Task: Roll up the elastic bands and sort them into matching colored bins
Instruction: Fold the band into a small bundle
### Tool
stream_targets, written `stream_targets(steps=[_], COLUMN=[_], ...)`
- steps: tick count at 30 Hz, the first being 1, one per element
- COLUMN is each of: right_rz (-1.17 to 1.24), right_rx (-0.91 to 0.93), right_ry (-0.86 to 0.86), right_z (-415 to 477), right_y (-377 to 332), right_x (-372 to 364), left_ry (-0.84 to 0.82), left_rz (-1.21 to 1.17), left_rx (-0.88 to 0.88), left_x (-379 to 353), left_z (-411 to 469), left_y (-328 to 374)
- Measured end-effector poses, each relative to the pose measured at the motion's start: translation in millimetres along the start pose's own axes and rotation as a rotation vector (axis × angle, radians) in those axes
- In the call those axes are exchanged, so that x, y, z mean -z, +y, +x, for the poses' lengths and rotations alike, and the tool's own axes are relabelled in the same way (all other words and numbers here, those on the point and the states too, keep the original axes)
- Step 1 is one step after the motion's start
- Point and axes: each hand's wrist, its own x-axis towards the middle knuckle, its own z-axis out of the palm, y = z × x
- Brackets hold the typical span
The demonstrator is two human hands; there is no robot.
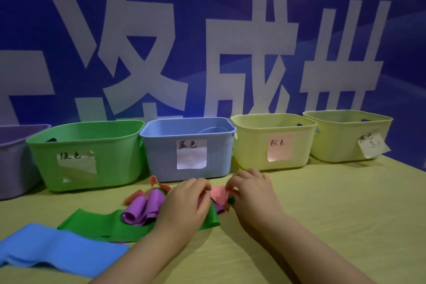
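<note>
Right-hand fingers [232, 183] are pinching the edge of the pink band [219, 193], and left-hand fingers [202, 185] are curling onto the same band from the other side, so I'm logging both as grasping it, neither one released. The right hand [251, 189] and left hand [182, 203] are sitting knuckles-up over the heap, just in front of the blue bin [189, 147]

Step, as I'm reading it: working the pink band free of the tangle and starting its roll, with no tight roll showing yet. The next move is calling for drawing it clear of the purple band [140, 210] and green band [103, 223], which are lying against it. Then comes winding it end over end and carrying it right to the pale yellow bin with the pink note [274, 140]

Materials: the bands are looking like thin, matte, floppy rubbery sheet. Purple is curling in loose loops and green is lying as a long flat strip. The blue band [53, 249] is lying flat at near left, apart from the hands. I'm expecting the sheet to spring open unless it's held. The bins are smooth moulded plastic with rounded corners and handle slots, each wearing a paper note. The green bin [87, 154] and purple bin [13, 157] are standing at left. The worktop [322, 214] is wearing a yellow-green cloth
</note>
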Motion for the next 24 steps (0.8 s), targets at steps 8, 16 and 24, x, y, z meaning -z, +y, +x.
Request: stream_targets(steps=[8,16,24], right_rz=[0.441,0.755,0.861], right_rx=[0.002,0.005,0.039], right_ry=[0.103,0.149,0.188], right_z=[-3,-13,-18], right_y=[-17,-31,-49], right_x=[15,32,34], left_ry=[0.018,0.113,0.181], left_rz=[-0.065,-0.379,-0.273], left_rx=[0.030,0.203,0.168], left_x=[-1,22,49], left_z=[2,2,-9], left_y=[8,29,21])
